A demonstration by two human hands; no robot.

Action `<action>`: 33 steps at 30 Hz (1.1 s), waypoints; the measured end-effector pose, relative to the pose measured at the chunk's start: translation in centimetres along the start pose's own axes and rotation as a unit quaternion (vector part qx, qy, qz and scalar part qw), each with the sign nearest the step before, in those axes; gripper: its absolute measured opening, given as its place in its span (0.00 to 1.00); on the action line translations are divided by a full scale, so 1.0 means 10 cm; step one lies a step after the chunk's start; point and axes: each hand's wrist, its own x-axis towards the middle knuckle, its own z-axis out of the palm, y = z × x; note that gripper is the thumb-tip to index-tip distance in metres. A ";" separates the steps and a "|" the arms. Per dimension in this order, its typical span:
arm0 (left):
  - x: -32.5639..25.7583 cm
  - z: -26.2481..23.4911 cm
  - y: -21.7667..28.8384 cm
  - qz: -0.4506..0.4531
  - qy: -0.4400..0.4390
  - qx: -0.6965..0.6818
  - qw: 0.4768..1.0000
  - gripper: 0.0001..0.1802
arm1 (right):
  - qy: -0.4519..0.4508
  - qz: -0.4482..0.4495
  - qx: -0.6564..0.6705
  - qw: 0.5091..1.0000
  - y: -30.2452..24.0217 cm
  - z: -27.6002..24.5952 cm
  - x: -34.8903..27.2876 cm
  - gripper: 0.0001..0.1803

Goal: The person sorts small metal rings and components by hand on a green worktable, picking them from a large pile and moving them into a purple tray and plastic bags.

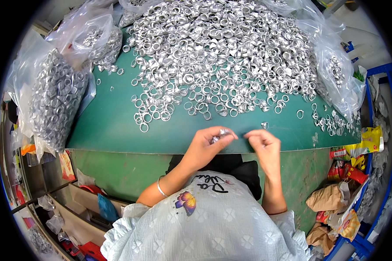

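My left hand (207,143) is at the near edge of the green tabletop (113,126), fingers pinched on a small silver metal ring (224,132), with another shiny piece tucked lower in the same grip, too small to tell what kind. My right hand (262,142) is just beside it at the same near edge, thumb and fingertips pressed together; something tiny may be between them, cannot tell. The hands are close but not touching.

A big heap of silver rings (222,52) covers the far middle of the tabletop and thins into loose single rings toward me. One stray ring (264,125) lies just beyond my right hand, another (143,127) lies out on the left side.

A clear plastic bag packed with rings (56,100) sits at the left edge, a second bag (96,39) at the far left corner, a third bag (339,74) at the right edge with scattered rings spilled near it. A thin bangle (161,189) is on my left wrist. Crumpled colourful wrappers (348,174) lie below the right edge, off the tabletop.
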 end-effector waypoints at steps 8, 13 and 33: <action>0.05 0.05 -0.12 0.048 0.015 0.036 0.998 0.10 | 0.170 -0.153 -0.416 0.880 0.12 -0.21 0.19 0.14; 0.01 0.03 -0.05 0.031 0.013 0.048 0.998 0.12 | 0.143 -0.174 -0.264 0.938 0.05 -0.06 0.24 0.13; 0.04 0.01 -0.02 0.079 -0.086 -0.034 0.993 0.31 | -0.012 -0.086 0.159 0.983 -0.10 0.15 0.06 0.06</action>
